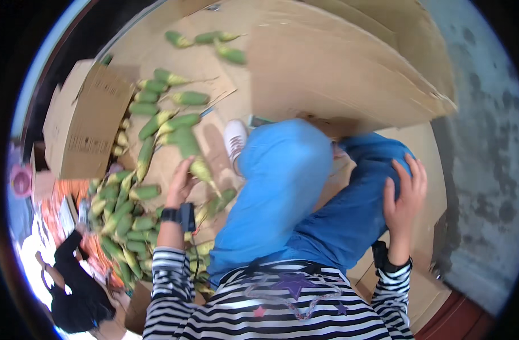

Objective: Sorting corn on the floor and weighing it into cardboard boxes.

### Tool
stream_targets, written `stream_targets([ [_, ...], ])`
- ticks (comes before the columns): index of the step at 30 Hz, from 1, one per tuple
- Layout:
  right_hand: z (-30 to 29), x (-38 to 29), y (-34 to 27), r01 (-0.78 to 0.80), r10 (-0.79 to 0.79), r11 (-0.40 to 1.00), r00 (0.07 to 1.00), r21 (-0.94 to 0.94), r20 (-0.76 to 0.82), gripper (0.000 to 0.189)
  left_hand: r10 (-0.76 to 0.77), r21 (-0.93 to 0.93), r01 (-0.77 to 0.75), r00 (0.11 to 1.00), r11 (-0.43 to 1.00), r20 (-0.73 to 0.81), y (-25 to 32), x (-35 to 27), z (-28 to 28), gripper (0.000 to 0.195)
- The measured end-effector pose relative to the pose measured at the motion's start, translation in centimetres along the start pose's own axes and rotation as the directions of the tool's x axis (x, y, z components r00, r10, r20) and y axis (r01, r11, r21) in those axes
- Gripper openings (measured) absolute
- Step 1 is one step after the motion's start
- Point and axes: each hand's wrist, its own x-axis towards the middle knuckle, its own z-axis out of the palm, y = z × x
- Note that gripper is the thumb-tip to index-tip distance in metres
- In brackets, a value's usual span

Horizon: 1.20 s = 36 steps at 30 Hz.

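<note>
My left hand (182,182) is beside the tapered, pale end of a green radish (190,146), with fingertips at its edge. Whether the fingers grip the radish or only touch it cannot be made out. Several more green radishes (159,123) lie around it on flattened cardboard, their yellowish root ends pointing different ways. On the right, my right hand (407,193) rests on my blue-trousered knee with its fingers apart, holding nothing. Each wrist wears a black strap, and a small black box sits on the left one.
A big open cardboard box (327,68) stands before my knees. At left another carton (89,123) stands beside a heap of green radishes (123,225). A person in black (79,289) is at lower left, near orange sheeting (59,195). Grey concrete floor (480,170) lies to the right.
</note>
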Motion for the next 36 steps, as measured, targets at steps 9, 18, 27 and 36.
stream_targets([
  [9,0.1,-1.2,2.1,-0.021,0.027,0.999,0.992,0.046,-0.125,0.031,0.932,0.444,-0.875,0.304,0.192,0.197,20.5,-13.5,17.3,0.056],
  [18,0.2,-2.4,3.7,-0.019,0.036,0.996,0.983,0.092,-0.182,0.032,0.628,0.335,-0.622,-0.338,-0.708,0.701,25.8,-15.6,34.4,0.059],
  [27,0.1,-2.7,4.0,-0.021,0.05,0.988,0.981,0.152,-0.189,0.031,0.437,0.273,-0.58,-0.161,-0.767,0.885,23.1,-16.0,35.6,0.047],
  [36,0.4,-2.5,4.4,0.007,0.023,0.989,0.98,0.149,-0.197,0.031,0.673,0.701,-0.695,0.444,-0.159,0.592,14.3,-15.5,19.8,0.032],
])
